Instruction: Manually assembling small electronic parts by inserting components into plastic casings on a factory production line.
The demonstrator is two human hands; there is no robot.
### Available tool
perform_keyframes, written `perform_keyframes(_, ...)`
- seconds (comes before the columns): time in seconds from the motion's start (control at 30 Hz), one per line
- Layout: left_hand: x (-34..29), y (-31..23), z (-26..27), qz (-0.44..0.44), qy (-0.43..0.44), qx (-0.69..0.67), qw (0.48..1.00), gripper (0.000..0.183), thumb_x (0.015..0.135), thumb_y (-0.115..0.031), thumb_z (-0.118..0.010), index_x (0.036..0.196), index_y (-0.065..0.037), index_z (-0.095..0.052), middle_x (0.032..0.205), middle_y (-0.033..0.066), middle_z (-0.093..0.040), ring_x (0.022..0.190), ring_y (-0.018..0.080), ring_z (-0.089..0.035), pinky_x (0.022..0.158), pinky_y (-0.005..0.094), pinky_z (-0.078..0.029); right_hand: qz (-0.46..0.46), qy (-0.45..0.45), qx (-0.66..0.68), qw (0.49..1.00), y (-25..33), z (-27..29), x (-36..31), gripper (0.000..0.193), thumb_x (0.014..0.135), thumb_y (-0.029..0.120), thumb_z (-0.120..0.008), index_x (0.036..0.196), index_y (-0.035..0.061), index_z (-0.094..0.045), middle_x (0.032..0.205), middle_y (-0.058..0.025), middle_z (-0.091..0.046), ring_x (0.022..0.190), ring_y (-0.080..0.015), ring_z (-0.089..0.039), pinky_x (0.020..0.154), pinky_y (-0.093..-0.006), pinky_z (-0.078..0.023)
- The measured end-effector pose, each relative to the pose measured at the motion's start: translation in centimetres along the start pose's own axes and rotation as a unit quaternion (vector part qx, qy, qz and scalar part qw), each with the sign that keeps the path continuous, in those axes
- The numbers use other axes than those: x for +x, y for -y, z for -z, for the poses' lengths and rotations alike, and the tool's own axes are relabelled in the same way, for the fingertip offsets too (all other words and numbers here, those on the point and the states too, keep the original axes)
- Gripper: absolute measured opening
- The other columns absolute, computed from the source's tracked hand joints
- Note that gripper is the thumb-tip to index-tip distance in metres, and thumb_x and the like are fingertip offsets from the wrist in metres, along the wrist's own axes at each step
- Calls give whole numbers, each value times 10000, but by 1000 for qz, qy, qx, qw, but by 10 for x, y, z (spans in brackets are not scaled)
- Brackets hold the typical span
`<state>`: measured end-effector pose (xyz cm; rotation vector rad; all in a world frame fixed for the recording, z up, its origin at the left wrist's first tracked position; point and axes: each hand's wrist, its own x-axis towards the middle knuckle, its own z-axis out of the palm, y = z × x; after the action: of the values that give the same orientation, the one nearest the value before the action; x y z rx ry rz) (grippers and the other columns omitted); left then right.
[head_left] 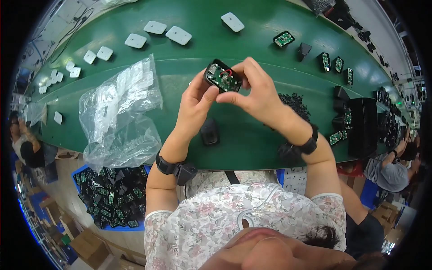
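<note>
- The left hand [194,101] is closed on the left side of an open black case [217,62] with a green circuit board [227,82] inside.
- The right hand [258,92] is closed on its right side.
- The case sits between both hands, above the desk [180,67].
- Another black box [209,131] lies between the wrists; a clear bag [121,114] lies left.

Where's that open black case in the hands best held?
Hold the case by its sides, probably from left and right, where the left hand and right hand are: its open face bares a green board and red wire.
</note>
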<state>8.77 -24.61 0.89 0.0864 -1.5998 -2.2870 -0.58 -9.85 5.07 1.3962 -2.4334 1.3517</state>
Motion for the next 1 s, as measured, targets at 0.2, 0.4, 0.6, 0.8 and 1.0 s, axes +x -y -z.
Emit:
perform_keyframes(0.2,-19,-20,11,94,98,-191,972,400,983,-213,-478,1307,18,-436,1177,111,-571,1017,213,-609,826,372,-541,42,-51,131,989,20,10,-7,423,779,224,-743,1138,39,-619,971,-61,-549,845,-146,-519,719,-258,-434)
perform_keyframes(0.4,-29,-14,6,124,101,-198,967,465,960,-312,-512,1293,4,-443,1151,125,-591,998,262,-633,834,432,-552,110,-69,155,979,21,6,-10,254,707,-11,-747,939,82,-698,934,-43,-548,864,-162,-540,725,-268,-457)
perform_keyframes(0.6,-33,7,1,34,18,-49,998,420,914,-151,-603,1276,20,-478,1176,112,-567,1074,210,-569,905,343,-487,80,-138,123,980,23,-11,-23,194,730,-45,-722,883,64,-673,912,-59,-565,822,-167,-550,695,-270,-472)
perform_keyframes(0.8,-38,6,-19,-227,-51,180,956,504,796,26,-631,1277,39,-483,1227,150,-512,1094,222,-538,936,331,-462,2,-272,322,907,32,-41,-32,230,764,-86,-684,955,29,-626,919,-92,-592,806,-175,-577,695,-270,-479)
perform_keyframes(1.0,-49,6,-15,-120,-61,83,987,483,852,6,-606,1311,32,-459,1161,73,-568,1019,142,-551,888,279,-454,156,-264,7,952,25,-39,-33,263,718,-63,-703,950,27,-619,891,-101,-584,752,-241,-545,638,-310,-451)
